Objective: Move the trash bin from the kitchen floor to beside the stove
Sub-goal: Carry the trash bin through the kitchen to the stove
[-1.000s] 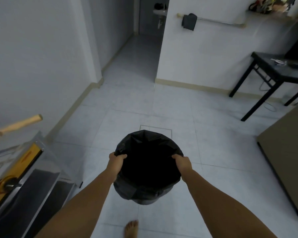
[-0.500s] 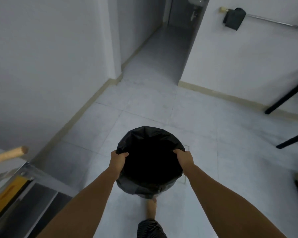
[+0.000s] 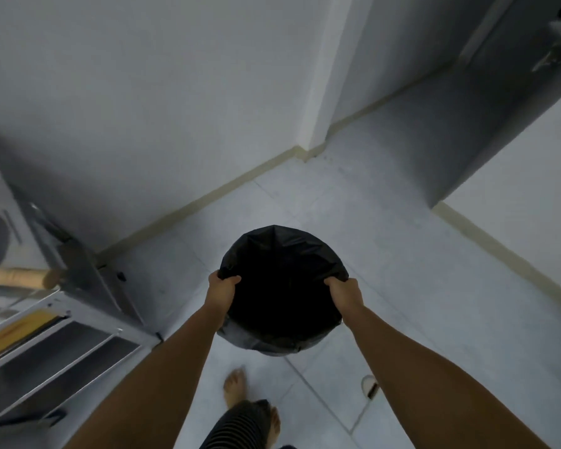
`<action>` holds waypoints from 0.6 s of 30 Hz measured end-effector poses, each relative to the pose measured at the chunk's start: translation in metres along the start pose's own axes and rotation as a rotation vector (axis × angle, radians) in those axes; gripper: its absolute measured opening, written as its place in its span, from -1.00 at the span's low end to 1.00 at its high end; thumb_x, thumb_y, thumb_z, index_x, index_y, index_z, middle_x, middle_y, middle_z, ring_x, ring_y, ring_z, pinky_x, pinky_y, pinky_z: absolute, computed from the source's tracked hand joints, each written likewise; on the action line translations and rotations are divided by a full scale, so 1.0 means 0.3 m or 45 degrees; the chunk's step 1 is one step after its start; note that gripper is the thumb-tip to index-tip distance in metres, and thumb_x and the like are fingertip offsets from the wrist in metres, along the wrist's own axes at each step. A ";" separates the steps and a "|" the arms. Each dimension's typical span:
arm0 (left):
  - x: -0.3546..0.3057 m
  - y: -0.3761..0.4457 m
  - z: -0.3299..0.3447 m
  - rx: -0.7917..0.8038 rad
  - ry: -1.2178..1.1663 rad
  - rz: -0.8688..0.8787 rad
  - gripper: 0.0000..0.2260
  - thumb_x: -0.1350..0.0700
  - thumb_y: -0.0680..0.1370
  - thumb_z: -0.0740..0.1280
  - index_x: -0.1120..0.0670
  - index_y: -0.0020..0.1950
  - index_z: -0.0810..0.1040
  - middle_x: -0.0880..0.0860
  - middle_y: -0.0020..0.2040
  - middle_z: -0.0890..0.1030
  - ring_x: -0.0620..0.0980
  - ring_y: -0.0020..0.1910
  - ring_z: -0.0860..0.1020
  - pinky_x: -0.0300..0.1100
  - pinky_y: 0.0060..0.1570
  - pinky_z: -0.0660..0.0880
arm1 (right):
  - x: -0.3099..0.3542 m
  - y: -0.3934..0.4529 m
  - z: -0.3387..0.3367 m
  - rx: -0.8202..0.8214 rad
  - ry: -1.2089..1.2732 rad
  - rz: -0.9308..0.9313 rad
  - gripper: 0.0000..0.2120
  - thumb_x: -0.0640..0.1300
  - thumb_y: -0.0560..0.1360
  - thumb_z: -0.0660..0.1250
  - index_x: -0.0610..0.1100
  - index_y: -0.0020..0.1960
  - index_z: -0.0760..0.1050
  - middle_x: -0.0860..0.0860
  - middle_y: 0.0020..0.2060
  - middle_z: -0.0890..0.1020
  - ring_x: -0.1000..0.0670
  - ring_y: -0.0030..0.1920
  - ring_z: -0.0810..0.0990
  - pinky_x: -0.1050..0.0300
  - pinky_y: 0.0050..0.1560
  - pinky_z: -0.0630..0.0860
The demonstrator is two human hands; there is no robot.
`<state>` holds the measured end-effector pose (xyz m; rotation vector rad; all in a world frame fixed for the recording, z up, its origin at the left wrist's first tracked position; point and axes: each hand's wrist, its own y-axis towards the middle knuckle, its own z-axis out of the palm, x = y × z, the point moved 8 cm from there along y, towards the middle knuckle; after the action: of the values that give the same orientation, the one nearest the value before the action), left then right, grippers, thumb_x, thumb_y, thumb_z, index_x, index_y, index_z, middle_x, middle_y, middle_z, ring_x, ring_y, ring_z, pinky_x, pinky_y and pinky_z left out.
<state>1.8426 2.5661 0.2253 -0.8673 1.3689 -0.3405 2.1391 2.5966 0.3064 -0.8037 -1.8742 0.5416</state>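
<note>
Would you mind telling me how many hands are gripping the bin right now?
2: the left hand grips the trash bin at its left rim, the right hand at its right rim.

I'm looking at a plain home interior: pale tiled floor (image 3: 386, 241), painted white walls (image 3: 143, 92) with a cream skirting (image 3: 208, 197), a corridor (image 3: 412, 124) far right, a steel rack (image 3: 55, 348) near left, a bare foot (image 3: 235, 385).
</note>
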 end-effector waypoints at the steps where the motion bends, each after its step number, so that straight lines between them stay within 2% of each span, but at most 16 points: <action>1: -0.022 0.005 -0.026 -0.036 -0.030 -0.008 -0.40 0.02 0.46 0.31 0.08 0.49 0.30 0.21 0.32 0.54 0.28 0.24 0.55 0.27 0.32 0.45 | 0.041 0.032 0.037 0.032 -0.030 -0.011 -0.32 -0.04 0.45 0.33 -0.25 0.49 0.25 -0.22 0.29 0.51 -0.23 0.18 0.54 -0.02 0.04 0.45; 6: -0.086 0.047 -0.184 -0.211 -0.164 -0.008 -0.47 0.11 0.54 0.30 0.15 0.49 0.29 0.24 0.34 0.52 0.27 0.28 0.52 0.24 0.34 0.43 | 0.239 0.146 0.263 0.196 -0.146 -0.107 -0.37 -0.07 0.43 0.33 -0.26 0.45 0.32 -0.23 0.25 0.54 -0.23 0.13 0.56 -0.01 -0.01 0.45; 10: -0.133 0.058 -0.308 -0.361 -0.282 -0.032 -0.50 0.19 0.60 0.27 0.19 0.52 0.23 0.16 0.31 0.46 0.28 0.35 0.45 0.15 0.35 0.41 | 0.388 0.200 0.458 0.301 -0.255 -0.189 -0.41 -0.08 0.48 0.32 -0.27 0.45 0.29 -0.23 0.27 0.52 -0.25 0.20 0.54 -0.02 0.04 0.44; 14: -0.143 0.107 -0.394 -0.418 -0.373 -0.049 -0.48 0.18 0.60 0.27 0.18 0.53 0.18 0.23 0.42 0.41 0.28 0.39 0.42 0.17 0.40 0.38 | 0.515 0.254 0.627 0.397 -0.337 -0.270 -0.43 -0.06 0.46 0.32 -0.24 0.41 0.34 -0.20 0.22 0.56 -0.19 0.09 0.55 -0.01 0.04 0.46; 18: -0.116 0.174 -0.462 -0.496 -0.442 -0.109 -0.46 0.18 0.61 0.27 0.16 0.54 0.13 0.26 0.46 0.37 0.29 0.43 0.38 0.19 0.43 0.33 | 0.568 0.323 0.781 0.471 -0.418 -0.323 -0.43 -0.03 0.39 0.32 -0.23 0.35 0.39 -0.18 0.14 0.60 -0.20 0.10 0.59 -0.06 0.08 0.52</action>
<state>1.6911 2.5770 0.2186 -1.2463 1.0889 0.0196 1.9040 2.7832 0.2491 -0.2377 -2.0479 0.8649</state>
